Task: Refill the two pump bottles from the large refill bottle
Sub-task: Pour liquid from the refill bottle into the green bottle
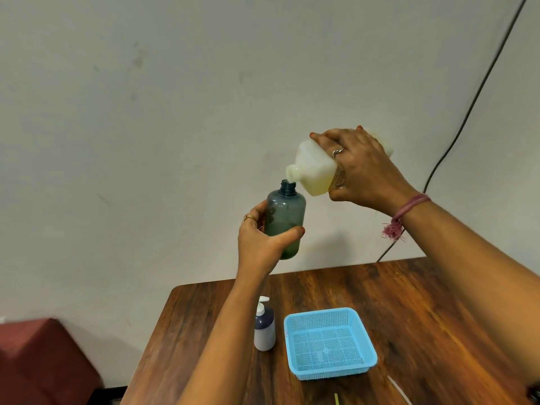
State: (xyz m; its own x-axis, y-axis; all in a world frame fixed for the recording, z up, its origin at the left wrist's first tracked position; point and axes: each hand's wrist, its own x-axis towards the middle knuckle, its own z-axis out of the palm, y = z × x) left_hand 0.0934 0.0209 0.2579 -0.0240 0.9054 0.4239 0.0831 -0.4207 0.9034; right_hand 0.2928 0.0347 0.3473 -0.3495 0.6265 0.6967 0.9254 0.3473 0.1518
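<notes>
Both hands are up in the air, right of centre in the frame, well above the wooden table (438,317). The left hand (260,244) is wrapped around the lower half of a smoky blue-grey bottle (285,220), fingers curled behind it and the thumb pressed across the front, so the grip is closed on it. The bottle stands upright, its cap off and its threaded neck open at the top. Some darker liquid sits in its lower part.

Just above and to the right, the right hand (362,168) is clamped over the large refill bottle (315,168), a white, squarish container with yellowish liquid showing in its lower side. It is tipped over toward the left, its open spout right at the neck of the blue-grey bottle. Whether the two rims touch I cannot tell, and no stream of liquid is clear from here. A ring is on that hand and a pink thread band on the wrist.

Down on the table, lower centre, the second pump bottle (264,328) stands upright with its white pump head on, dark at the shoulder and pale below. Just beside it to the right sits a light blue mesh basket (330,343), not touching it.
</notes>
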